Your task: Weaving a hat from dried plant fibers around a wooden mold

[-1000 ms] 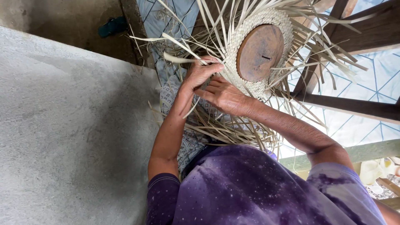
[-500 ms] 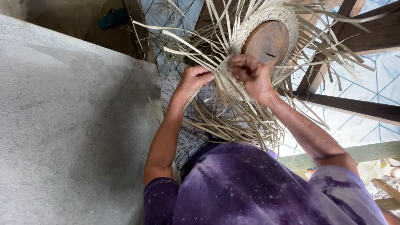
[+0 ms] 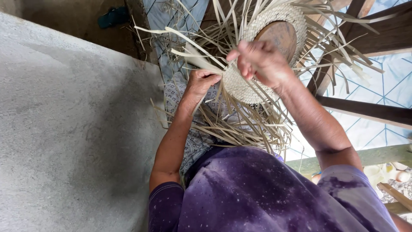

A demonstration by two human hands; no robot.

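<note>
Head view: half-woven straw hat (image 3: pixel 257 81), on a round wooden block (image 3: pixel 279 34), over the person's lap.
Left hand (image 3: pixel 201 83) pinches loose straw strips (image 3: pixel 189 51) at the weave's edge, keeping them taut; right hand (image 3: pixel 262 62) curls over the crown, steadying it.

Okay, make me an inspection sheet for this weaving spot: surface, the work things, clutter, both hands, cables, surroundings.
Surface: grey concrete slab at the person's left.
Work things: half-woven straw piece around a round wooden form, loose strips hanging over the lap.
Clutter: stray strips on the blue patterned floor.
Hands: left hand grips strips at the woven edge; right hand pinches strips over the form.
Cables: nothing seen.
Surroundings: dark wooden beams; blue sandal at top.
</note>
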